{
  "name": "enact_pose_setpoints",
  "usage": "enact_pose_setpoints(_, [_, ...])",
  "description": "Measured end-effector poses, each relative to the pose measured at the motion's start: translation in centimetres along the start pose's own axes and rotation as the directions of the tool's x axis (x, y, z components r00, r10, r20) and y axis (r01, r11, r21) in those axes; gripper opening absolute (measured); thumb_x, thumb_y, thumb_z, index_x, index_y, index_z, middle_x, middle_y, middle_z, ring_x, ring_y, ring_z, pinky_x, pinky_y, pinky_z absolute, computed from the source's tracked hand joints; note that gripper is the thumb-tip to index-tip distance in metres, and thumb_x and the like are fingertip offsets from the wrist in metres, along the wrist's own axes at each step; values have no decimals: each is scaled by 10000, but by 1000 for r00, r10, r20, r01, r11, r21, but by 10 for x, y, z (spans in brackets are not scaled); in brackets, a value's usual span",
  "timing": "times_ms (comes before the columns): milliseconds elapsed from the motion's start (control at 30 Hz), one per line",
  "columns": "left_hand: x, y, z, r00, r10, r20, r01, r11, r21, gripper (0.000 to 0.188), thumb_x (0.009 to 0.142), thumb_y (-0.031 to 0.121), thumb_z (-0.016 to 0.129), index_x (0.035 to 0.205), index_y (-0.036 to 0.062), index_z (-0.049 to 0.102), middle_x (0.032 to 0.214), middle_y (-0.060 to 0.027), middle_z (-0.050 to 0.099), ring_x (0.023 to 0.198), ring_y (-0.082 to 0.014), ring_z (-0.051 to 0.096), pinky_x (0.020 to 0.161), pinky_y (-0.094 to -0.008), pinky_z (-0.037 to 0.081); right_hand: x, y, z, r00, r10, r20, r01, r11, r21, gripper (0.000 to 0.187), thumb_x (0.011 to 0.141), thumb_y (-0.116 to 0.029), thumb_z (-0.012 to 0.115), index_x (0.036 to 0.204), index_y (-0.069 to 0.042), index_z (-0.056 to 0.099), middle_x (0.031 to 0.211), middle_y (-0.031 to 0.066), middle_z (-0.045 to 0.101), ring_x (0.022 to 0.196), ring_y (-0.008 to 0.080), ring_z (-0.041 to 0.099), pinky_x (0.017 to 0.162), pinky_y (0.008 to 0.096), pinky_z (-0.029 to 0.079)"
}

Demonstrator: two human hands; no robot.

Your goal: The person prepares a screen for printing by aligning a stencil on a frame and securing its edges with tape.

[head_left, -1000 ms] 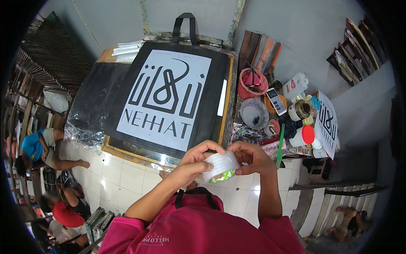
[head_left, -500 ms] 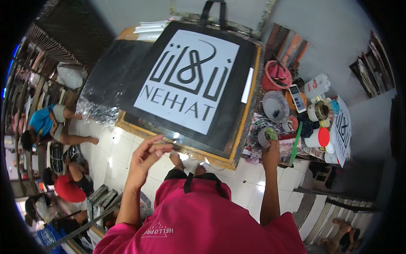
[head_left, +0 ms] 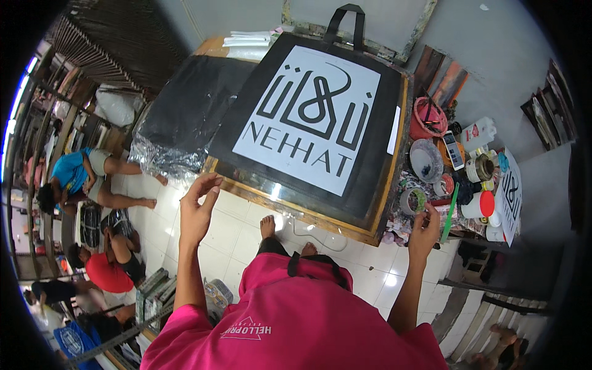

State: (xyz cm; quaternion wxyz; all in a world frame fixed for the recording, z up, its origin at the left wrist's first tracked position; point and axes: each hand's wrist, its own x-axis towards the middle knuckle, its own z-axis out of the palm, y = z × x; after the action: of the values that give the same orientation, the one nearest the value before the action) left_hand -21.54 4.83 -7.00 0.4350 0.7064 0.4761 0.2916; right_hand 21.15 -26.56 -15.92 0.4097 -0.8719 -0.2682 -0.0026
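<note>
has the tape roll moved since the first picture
Yes, rightward: from in front of the framed board, the tape roll has gone to the side table past the board's right edge.

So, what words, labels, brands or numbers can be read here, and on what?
I won't copy out wording, but writing stands on:
White sheet on the black bag: large, clear black lettering in two scripts.
Leaning sheet at right: similar black lettering, turned at an angle.
Pink shirt: white print, partly legible; its smaller line is too small.
White jug: red mark, too small.
Phone screen: too small.
</note>
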Motion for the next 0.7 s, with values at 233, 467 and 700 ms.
enact_pose_setpoints(233, [105, -46, 4, 939, 316, 135, -343, 885, 316, 440, 1047, 150, 576, 1453, -20, 565, 1570, -232, 518, 1483, -382, 466, 1236, -471, 328, -22, -129, 73, 969, -187, 162, 183, 982, 43, 389, 1025, -151, 667, 1384, -8, 624, 1388, 214, 651, 1292, 354, 616, 1089, 415, 470])
enact_pose_setpoints(467, [151, -76, -2, 890, 309, 337, -417, 850, 321, 486, 1050, 98, 544, 1524, -6, 505, 1632, -229, 443, 1559, -385, 352, 1286, -523, 221, -28, -132, 119, 974, -140, 180, 196, 917, -346, 481, 1060, -185, 587, 1510, -20, 535, 1622, 187, 470, 1552, 339, 367, 1267, 523, 244])
enact_pose_setpoints(700, [154, -77, -13, 894, 309, 323, -387, 898, 211, 505, 1033, 62, 544, 1531, 1, 494, 1637, -201, 447, 1541, -394, 379, 1283, -523, 242, -26, -144, 113, 978, -98, 183, 161, 915, -369, 472, 1051, -174, 587, 1503, -44, 551, 1643, 153, 452, 1550, 349, 367, 1266, 533, 245])
